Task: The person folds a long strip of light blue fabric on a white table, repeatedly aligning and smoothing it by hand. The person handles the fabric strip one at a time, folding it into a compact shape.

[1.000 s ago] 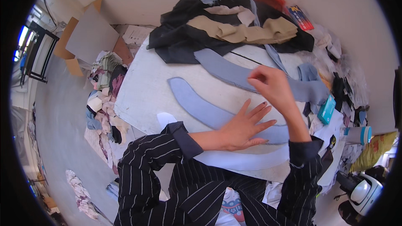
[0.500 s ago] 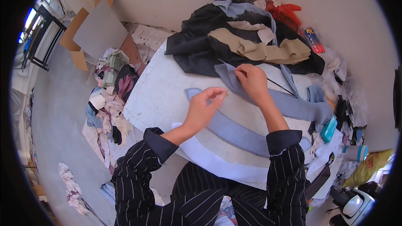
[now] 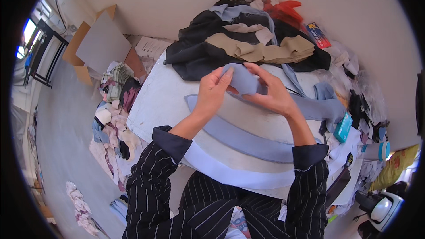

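Note:
Both hands hold the curled-up end of a blue-grey fabric strip above the table. My left hand is closed on its left edge, thumb on top. Opposite it, my right hand grips the right edge, thumb and fingers curved round the cloth. From there the strip's other part runs right along the table. Nearer to me lies a second curved blue-grey strip, flat. Closest is a pale white-lilac curved strip along the table's front edge.
Beyond my hands, black cloth is heaped on the white table, topped by folded tan strips. A teal box and a capped container stand right. Scraps and an open cardboard box are at left.
My left hand has moved up to the far strip and taken hold of its end. The end is now lifted and curled between both hands. The view has shifted slightly.

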A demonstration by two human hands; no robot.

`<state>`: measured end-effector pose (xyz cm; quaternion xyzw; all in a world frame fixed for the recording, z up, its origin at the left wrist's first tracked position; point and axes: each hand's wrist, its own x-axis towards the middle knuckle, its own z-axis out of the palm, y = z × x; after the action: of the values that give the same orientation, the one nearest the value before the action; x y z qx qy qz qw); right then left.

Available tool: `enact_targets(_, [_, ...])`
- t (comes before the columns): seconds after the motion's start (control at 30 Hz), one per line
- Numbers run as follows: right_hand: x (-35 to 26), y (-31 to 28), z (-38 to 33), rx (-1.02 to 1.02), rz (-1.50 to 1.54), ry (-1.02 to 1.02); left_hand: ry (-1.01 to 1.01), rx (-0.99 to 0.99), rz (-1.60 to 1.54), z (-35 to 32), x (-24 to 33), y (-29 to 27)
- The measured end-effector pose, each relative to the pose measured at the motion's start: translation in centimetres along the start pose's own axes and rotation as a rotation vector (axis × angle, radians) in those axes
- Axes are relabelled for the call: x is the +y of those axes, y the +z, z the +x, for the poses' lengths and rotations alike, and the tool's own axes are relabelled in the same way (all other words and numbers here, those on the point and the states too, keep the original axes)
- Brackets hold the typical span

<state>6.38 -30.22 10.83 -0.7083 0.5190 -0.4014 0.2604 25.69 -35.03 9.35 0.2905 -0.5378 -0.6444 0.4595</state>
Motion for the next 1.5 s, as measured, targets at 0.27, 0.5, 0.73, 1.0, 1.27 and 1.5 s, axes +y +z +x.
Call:
enact_targets(0.27, [1.1,-12.8,-13.4,-0.004,-0.174,0.477,-0.035,-0.031,-0.01,0.4,0.3,1.9])
enact_targets(0.5, [-7.2,-14.7,-22.7,0.139,0.23,0.651,-0.247,-0.058,-0.148,-2.4,2.6,0.6])
enact_targets(0.73, [-5.8,-3.0,-21.7,-0.087,0.29,0.739,-0.407,0.205,0.183,-8.7,0.0,-8.7])
enact_targets(1.0, [-5.4,0.0,-18.2,-0.084,0.357,0.759,-0.344,0.277,0.441,-6.1,-1.1,-11.0])
enact_targets(1.27, [-4.2,0.3,-17.7,-0.062,0.135,0.697,-0.242,0.291,0.699,-4.8,-2.9,-11.3])
enact_targets(1.5, [-3.7,0.5,-17.5,-0.052,0.072,0.677,-0.173,0.315,0.907,-4.6,-3.3,-11.3])
